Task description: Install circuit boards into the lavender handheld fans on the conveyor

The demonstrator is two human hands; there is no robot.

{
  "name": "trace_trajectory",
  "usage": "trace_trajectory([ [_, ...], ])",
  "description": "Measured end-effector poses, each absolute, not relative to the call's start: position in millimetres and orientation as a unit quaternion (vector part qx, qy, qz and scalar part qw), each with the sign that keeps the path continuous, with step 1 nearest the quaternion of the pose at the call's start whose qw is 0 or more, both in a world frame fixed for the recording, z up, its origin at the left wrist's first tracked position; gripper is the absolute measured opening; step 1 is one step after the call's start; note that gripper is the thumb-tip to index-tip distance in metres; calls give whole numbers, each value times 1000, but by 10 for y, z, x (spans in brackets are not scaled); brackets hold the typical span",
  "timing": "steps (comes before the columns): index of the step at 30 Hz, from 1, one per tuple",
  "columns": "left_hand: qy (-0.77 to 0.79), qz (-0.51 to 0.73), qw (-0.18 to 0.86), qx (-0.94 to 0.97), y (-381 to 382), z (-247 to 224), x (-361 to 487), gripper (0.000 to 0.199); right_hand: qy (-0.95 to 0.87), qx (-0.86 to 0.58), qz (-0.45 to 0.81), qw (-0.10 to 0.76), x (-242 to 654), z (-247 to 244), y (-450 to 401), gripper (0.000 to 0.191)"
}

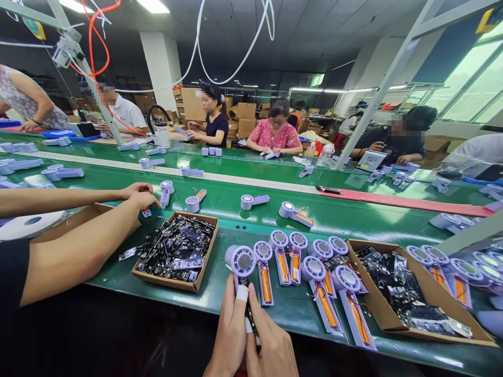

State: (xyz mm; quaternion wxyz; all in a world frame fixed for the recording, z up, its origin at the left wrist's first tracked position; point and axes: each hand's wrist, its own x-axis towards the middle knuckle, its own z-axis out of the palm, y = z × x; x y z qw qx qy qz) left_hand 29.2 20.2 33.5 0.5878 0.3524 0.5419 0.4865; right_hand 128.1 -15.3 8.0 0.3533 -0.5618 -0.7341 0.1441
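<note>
Left hand [230, 330] and right hand [274, 348] together at belt edge, clamped on black circuit board [247, 309] below lilac handheld fan [241, 261]; white-taped fingers [242, 293]; row of fans with orange strips [297, 241] just right; cardboard trays of circuit boards [175, 280] either side; co-worker's hand [143, 198] on green conveyor belt [291, 309]; seated co-workers [275, 133] beyond second belt

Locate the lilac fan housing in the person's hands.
In the head view, the lilac fan housing is held at bottom centre by the left hand and right hand, right of the cardboard tray of circuit boards and left of the orange-striped fan housings.
</note>
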Motion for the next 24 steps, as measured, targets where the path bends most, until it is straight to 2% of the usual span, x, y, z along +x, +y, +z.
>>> trace_trajectory([
  [6,548,510,571,337,274,322,225,52,-786,-527,220,238,1450,143,-131,85],
  [8,552,517,566,327,297,271,201,49,-777,-527,263,223,1493,184,-110,87],
  [11,541,527,583,299,312,191,198,47,-720,-517,366,284,1495,146,-43,88],
  [14,516,533,626,240,301,154,230,49,-623,-463,483,404,1413,-6,13,89],
  [16,502,534,648,208,283,153,259,53,-569,-428,517,476,1329,-107,15,84],
  [19,476,524,677,203,254,150,299,62,-516,-434,520,525,1212,-181,-17,73],
  [24,483,532,661,215,286,51,314,65,-542,-478,445,529,1109,-234,-47,60],
])
